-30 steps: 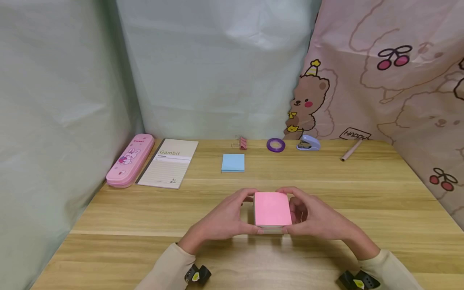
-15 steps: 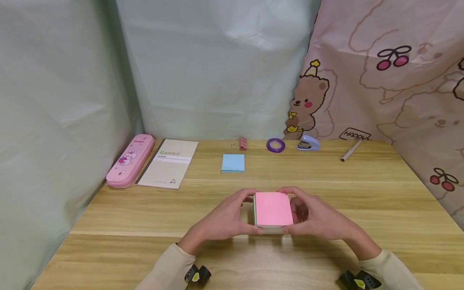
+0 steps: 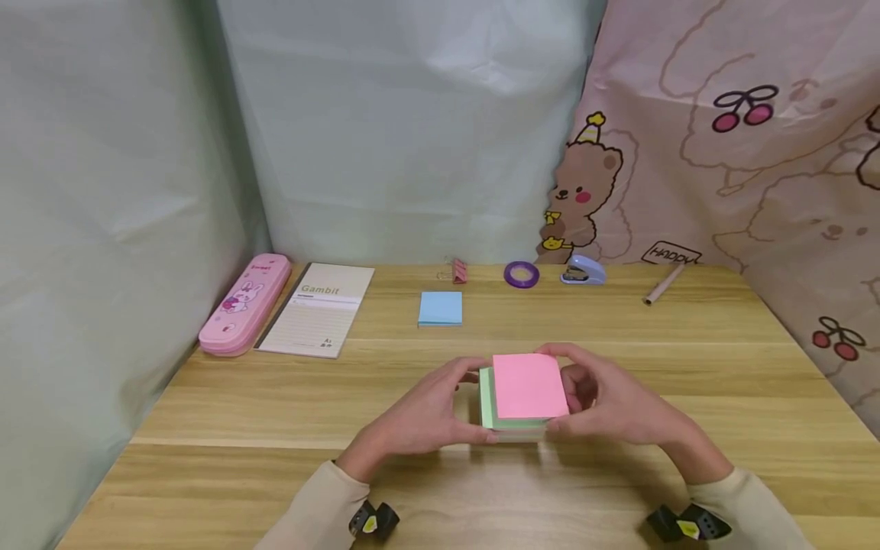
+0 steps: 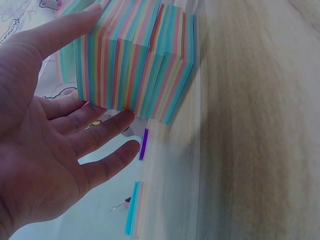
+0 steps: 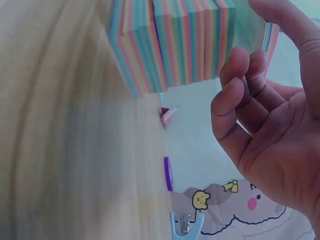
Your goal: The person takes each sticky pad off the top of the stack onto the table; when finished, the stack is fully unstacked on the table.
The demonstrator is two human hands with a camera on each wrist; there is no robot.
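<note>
- Both hands flank a block of sticky notes near the middle of the desk (image 3: 206,397), at about 6 o'clock from the blue pad.
- Left hand (image 3: 419,416) rests against the lower stack (image 3: 490,409) from the 9 o'clock side, fingers nearly straight along its striped edge, thumb at the near corner.
- Right hand (image 3: 612,409) curls round the pink-topped upper portion (image 3: 529,386) from the 3 o'clock side, pinching it between thumb and fingertips.
- That upper portion sits shifted toward 2 o'clock, so a green sheet shows along the left and near edges; whether it is lifted clear or sliding on the stack cannot be told.
- Neither slab has a marked long axis; both are roughly square, and each hand is equally close to its own part.
- Along the far edge: a pink pencil case (image 3: 245,304) with a rabbit at 10 o'clock, a notebook (image 3: 318,308) printed "Gambit" beside it, a blue note pad (image 3: 441,308), a binder clip (image 3: 458,270), purple tape (image 3: 521,274), a small stapler (image 3: 583,270), a rolled paper tube (image 3: 663,286).
- The curtain (image 3: 742,168) behind reads "HAPPY" by a bear.
</note>
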